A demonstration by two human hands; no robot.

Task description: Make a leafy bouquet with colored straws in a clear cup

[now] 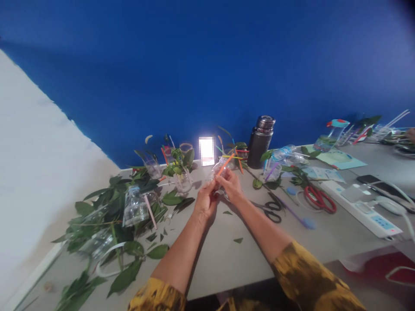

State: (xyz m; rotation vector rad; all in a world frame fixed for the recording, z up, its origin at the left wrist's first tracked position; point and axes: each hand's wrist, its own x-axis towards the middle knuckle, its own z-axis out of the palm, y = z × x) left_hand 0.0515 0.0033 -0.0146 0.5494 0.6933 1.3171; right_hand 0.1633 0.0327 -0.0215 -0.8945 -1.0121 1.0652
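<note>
Left hand (pixel 205 201), right hand (pixel 231 185), clear bottle (pixel 219 169), orange straw (pixel 225 165)

Left hand (pixel 205 201) and right hand (pixel 231 185) are gripping a clear plastic bottle (pixel 219 169) together above the grey worktop (pixel 220 233), with an orange straw (pixel 225 165) poking out of it. Black-handled scissors (pixel 272 208) are lying just right of the hands, red-handled scissors (pixel 319 199) farther right, near a white power strip (pixel 359 208). Green leaves (pixel 106 207) are spreading across the worktop's left side; a black flask (pixel 259 142) is standing against the blue wall (pixel 194 86).
</note>
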